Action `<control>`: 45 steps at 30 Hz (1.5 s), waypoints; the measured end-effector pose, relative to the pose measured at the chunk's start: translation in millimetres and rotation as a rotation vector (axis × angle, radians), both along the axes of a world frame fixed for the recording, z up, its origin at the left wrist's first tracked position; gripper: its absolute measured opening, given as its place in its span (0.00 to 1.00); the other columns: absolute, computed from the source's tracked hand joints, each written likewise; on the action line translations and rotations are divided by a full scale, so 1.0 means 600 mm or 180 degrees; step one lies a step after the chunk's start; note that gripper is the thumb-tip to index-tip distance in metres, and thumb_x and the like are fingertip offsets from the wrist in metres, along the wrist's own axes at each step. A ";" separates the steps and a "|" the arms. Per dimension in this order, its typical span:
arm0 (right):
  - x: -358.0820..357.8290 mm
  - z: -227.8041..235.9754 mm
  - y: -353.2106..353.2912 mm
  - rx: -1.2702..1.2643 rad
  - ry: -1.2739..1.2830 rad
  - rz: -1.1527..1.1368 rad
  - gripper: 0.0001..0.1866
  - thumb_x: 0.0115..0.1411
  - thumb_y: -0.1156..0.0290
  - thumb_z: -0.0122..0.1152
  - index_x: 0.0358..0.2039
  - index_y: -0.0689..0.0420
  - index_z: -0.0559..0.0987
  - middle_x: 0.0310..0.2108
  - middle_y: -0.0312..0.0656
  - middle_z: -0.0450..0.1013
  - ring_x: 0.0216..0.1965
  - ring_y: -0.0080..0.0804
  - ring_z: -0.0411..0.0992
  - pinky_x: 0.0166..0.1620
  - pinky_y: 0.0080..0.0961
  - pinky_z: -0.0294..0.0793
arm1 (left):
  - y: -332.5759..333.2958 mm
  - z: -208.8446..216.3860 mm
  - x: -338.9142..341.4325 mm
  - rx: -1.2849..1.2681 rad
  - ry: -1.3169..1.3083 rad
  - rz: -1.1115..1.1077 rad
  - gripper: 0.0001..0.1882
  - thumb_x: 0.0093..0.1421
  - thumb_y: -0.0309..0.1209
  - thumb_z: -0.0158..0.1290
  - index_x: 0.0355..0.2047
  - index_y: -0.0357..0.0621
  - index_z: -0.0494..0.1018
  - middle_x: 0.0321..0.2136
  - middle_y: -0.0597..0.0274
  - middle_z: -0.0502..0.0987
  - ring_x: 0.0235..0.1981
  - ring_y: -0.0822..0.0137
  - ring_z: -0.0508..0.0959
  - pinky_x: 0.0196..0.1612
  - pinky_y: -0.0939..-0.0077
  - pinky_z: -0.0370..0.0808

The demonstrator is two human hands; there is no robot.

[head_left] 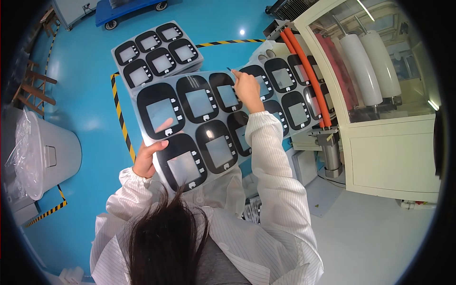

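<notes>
A long clear plastic sheet [219, 117] printed with two rows of black rounded panels stretches across the middle, running from my left hand to the machine's orange rollers. My left hand [146, 159] grips the sheet's left edge, thumb on top and fingers beneath. Over the sheet's far side, my right hand [248, 90] is closed, with a small thin bluish tool [229, 69] poking out past its fingertips. What kind of tool it is, I cannot make out. Just beyond the sheet lies a stack of cut sheets [135, 65] bearing the same black panels.
At right stands a cream machine [393, 156] with orange rollers [304, 71] and pale rolls behind a window. A white bin [61, 156] lined with clear plastic is at left, near a wooden stool [35, 85]. A blue cart [127, 13] sits at the back. Striped tape marks the blue floor.
</notes>
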State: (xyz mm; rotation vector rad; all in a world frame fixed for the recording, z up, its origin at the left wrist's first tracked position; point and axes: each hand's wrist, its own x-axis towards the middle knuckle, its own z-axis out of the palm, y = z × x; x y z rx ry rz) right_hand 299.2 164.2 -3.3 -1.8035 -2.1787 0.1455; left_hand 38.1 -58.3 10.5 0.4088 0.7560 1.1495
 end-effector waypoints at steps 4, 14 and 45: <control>0.016 0.022 -0.035 -0.0076 -0.0169 0.0129 0.14 0.61 0.69 0.50 0.44 0.47 0.80 0.26 0.52 0.75 0.30 0.51 0.74 0.34 0.42 0.74 | -0.001 0.008 -0.005 -0.0012 -0.0026 0.0213 0.35 0.54 0.23 0.51 0.63 0.37 0.56 0.51 0.44 0.72 0.45 0.62 0.77 0.40 0.74 0.78; 0.190 0.060 -0.322 -0.1027 0.0088 0.0399 0.13 0.58 0.72 0.52 0.41 0.52 0.81 0.24 0.50 0.75 0.25 0.47 0.73 0.30 0.34 0.72 | -0.018 0.022 -0.033 -0.0035 0.0152 0.0190 0.37 0.53 0.24 0.50 0.64 0.39 0.53 0.52 0.40 0.69 0.50 0.55 0.74 0.55 0.67 0.71; 0.206 0.090 -0.343 -0.1020 0.4954 -0.0314 0.14 0.66 0.66 0.50 0.38 0.63 0.78 0.37 0.45 0.77 0.25 0.23 0.69 0.32 0.20 0.71 | 0.007 0.063 -0.129 0.0102 0.0342 0.0792 0.36 0.55 0.28 0.49 0.65 0.43 0.51 0.52 0.47 0.71 0.52 0.55 0.73 0.57 0.60 0.70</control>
